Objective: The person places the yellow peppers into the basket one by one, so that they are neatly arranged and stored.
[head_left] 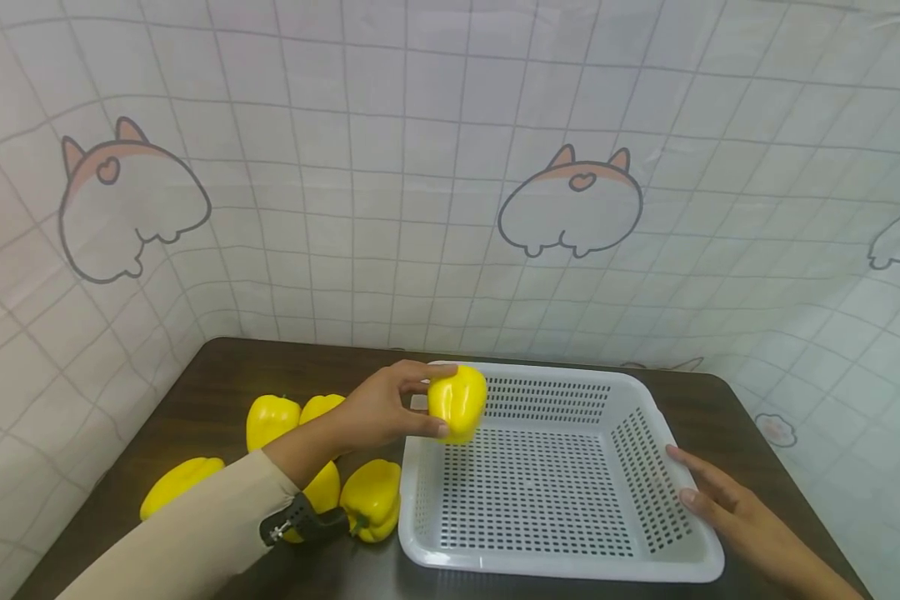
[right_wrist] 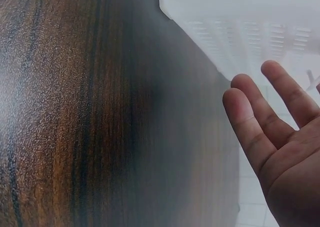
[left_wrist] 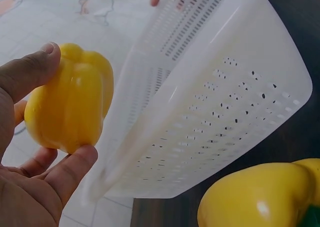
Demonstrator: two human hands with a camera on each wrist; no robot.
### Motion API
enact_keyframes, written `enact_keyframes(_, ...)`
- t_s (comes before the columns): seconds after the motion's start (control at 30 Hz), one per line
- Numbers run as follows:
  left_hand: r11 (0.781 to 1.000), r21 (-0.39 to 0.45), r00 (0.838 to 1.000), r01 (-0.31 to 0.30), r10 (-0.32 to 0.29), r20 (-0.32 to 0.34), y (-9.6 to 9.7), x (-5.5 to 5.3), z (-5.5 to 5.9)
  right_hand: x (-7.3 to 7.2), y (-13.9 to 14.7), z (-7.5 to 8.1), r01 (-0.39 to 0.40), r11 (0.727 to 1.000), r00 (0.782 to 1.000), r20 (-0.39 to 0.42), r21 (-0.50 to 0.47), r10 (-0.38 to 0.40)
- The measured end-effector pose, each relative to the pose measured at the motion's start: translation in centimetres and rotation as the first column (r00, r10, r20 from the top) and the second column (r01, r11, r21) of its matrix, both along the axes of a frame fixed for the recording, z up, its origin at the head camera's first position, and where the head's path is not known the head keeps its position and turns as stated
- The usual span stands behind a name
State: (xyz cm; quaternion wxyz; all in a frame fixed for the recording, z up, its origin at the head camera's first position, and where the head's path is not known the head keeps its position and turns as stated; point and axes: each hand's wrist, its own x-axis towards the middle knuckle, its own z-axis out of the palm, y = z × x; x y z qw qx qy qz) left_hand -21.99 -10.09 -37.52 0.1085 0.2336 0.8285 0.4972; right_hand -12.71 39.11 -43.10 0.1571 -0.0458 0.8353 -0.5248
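Observation:
A yellow bell pepper [head_left: 459,405] is pinched between the thumb and fingers of my left hand [head_left: 382,406], held up over the left rim of a white perforated plastic basket [head_left: 562,567]. In the left wrist view the same bell pepper [left_wrist: 75,99] shows its lobed end, clear of the basket wall [left_wrist: 225,107]. My right hand [head_left: 742,517] is at the basket's right side, fingers extended; whether the fingertips touch the rim, I cannot tell. Its fingers [right_wrist: 250,132] look straight in the right wrist view. No bell pepper shows inside the basket.
Several more yellow bell peppers lie on the dark wooden table [head_left: 232,367] left of the basket, one pepper [head_left: 372,498] close against it and another pepper [head_left: 180,482] farther left, partly behind my left sleeve. A grid-patterned curtain [head_left: 390,208] surrounds the table's back and sides.

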Motion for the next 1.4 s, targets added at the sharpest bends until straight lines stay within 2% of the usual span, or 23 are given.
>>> enact_keyframes(0.27, 1.0, 0.004, 0.999, -0.008, 0.008, 0.039, 1.2, -0.2, 0.0, 0.0, 0.1, -0.1, 0.026, 1.0, 1.0, 0.007, 0.01, -0.026)
enact_keyframes(0.5, 1.0, 0.01, 0.996, -0.012, 0.011, 0.087, 2.3, -0.1, -0.2, 0.0, 0.2, -0.3, 0.006, 1.0, 1.0, 0.014, -0.024, -0.006)
enact_keyframes(0.9, 0.999, -0.031, 0.999, 0.007, -0.005, 0.053, 3.6, -0.3, -0.4, 0.1, 0.4, -0.3, -0.009, 0.999, 1.0, 0.008, -0.036, 0.009)
enact_keyframes(1.17, 0.998, -0.064, 1.0, 0.028, -0.028, 0.002, 4.5, -0.5, -0.2, 0.2, 0.5, -0.2, -0.039, 0.997, 0.999, -0.005, -0.066, 0.039)
enact_keyframes(1.4, 0.997, -0.057, 0.998, 0.06, -0.061, -0.01, 5.0, -0.8, -0.4, 0.1, 0.4, -0.3, -0.036, 0.998, 0.999, 0.0, -0.06, 0.037)
